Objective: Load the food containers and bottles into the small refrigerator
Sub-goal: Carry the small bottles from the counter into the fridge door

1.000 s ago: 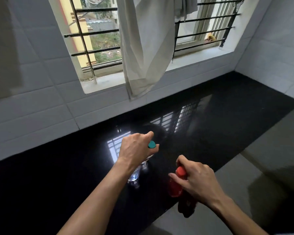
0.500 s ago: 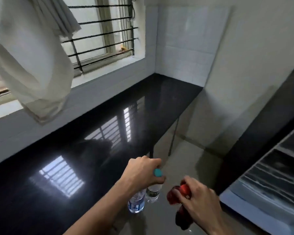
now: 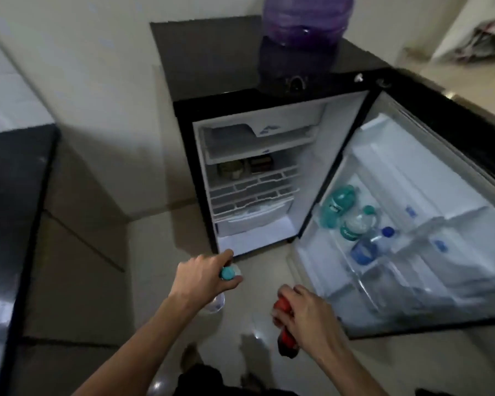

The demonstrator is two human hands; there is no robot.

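My left hand grips a clear water bottle by its neck, its teal cap showing between the fingers. A red-capped dark red bottle hangs from my right hand. Both hands are low over the floor in front of the small black refrigerator. Its door stands wide open to the right. Three water bottles lie in the door's rack. Two food containers sit on an inner shelf under the freezer box.
A large purple water jug stands on top of the refrigerator. The black glossy counter runs along the left. Pale floor tiles lie between counter and refrigerator. My feet show at the bottom edge.
The view has swung from the counter by the window round to the open refrigerator. Both hands still hold their bottles, carried off the counter and down toward the fridge.
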